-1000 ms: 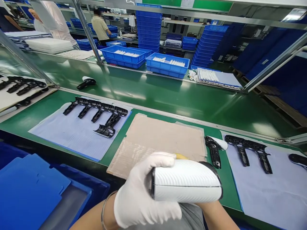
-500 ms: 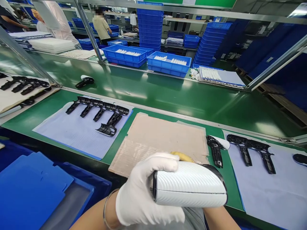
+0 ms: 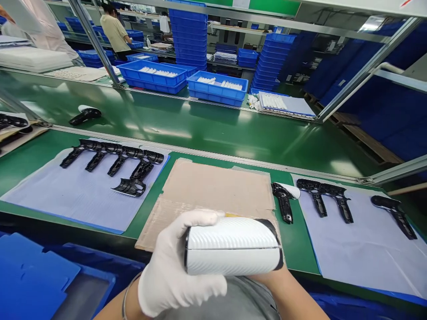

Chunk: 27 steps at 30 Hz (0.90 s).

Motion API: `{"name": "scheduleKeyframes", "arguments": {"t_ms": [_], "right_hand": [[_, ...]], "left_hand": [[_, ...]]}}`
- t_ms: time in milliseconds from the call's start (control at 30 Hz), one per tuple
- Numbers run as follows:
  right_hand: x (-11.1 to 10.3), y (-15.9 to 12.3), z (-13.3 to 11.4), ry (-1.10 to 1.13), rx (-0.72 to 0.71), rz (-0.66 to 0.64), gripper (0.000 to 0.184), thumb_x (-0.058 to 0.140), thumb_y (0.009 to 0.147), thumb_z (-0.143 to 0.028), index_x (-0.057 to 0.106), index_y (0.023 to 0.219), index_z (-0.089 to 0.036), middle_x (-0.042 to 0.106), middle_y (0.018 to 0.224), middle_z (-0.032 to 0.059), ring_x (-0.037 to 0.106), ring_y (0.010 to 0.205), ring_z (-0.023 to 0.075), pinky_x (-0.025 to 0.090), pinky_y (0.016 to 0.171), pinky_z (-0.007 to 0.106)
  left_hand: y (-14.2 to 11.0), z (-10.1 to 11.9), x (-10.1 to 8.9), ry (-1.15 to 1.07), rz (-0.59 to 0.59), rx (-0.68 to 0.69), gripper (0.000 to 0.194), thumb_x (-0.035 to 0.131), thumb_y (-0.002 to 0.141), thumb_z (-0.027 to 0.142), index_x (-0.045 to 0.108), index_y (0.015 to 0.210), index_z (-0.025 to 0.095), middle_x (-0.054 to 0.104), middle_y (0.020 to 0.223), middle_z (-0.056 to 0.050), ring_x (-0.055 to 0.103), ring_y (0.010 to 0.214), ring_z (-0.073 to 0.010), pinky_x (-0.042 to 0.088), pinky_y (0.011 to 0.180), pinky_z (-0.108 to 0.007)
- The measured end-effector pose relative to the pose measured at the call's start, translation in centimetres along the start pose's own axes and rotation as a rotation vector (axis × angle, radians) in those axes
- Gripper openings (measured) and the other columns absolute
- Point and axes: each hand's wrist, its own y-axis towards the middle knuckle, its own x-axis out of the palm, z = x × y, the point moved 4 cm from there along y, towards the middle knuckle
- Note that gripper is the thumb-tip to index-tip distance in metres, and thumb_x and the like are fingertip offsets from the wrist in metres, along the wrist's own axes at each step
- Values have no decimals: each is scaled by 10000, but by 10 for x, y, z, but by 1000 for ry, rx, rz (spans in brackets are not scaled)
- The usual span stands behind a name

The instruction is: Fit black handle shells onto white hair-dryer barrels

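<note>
Two arms come in at the bottom of my feed, close together. The gloved left hand (image 3: 176,262), a bangle (image 3: 126,302) at its wrist, is clamped around the near end of a white ribbed shell (image 3: 231,246) with black-edged ends, held at lower centre. The right forearm (image 3: 287,295) runs up beneath the shell; its hand is hidden, so I can't tell its grip. Compared with the earlier frame, my view has swung, and everything sits further left and higher in frame. The yellow piece (image 3: 230,214) showed more before; only a sliver now peeks past the shell, over the cardboard sheet (image 3: 213,186). Just right of the sheet lies a black moulded part (image 3: 283,202). Paper sheets (image 3: 40,195) on both sides carry more black parts (image 3: 113,149), and a further black part (image 3: 393,213) has come into view at right. Blue crates (image 3: 216,95) line the far bench.
</note>
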Motion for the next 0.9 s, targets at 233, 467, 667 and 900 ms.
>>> {"name": "scheduleKeyframes", "arguments": {"t_ms": [233, 467, 667, 900], "right_hand": [[7, -9, 1, -156, -120, -68, 106, 597, 678, -213, 685, 682, -273, 766, 718, 32, 734, 699, 250, 626, 752, 334], [13, -20, 18, -224, -202, -161, 211, 564, 720, -157, 747, 767, -252, 805, 800, 71, 774, 792, 282, 646, 721, 343], [17, -21, 24, -227, -205, -167, 292, 567, 843, -270, 783, 1027, -200, 805, 862, 145, 780, 719, 315, 652, 698, 441], [19, -17, 12, -102, -166, -222, 337, 540, 949, -376, 728, 1210, -273, 807, 888, 123, 782, 813, 338, 654, 733, 479]], "left_hand": [[3, 0, 5, -77, -22, -66, 737, 965, 453, 143, 694, 1120, 299, 782, 1104, -30, 746, 998, -240, 593, 864, -250], [3, 2, 9, -133, -11, -107, 782, 927, 406, 4, 690, 1103, 268, 794, 1019, -30, 763, 905, -227, 611, 799, -241], [3, -3, 12, -188, -30, -153, 785, 903, 413, -8, 640, 1117, 219, 785, 994, -70, 755, 913, -257, 615, 808, -294], [5, -1, 11, -188, -25, -159, 832, 883, 378, -51, 633, 1125, 217, 777, 1032, -71, 747, 939, -254, 605, 822, -281]]}}
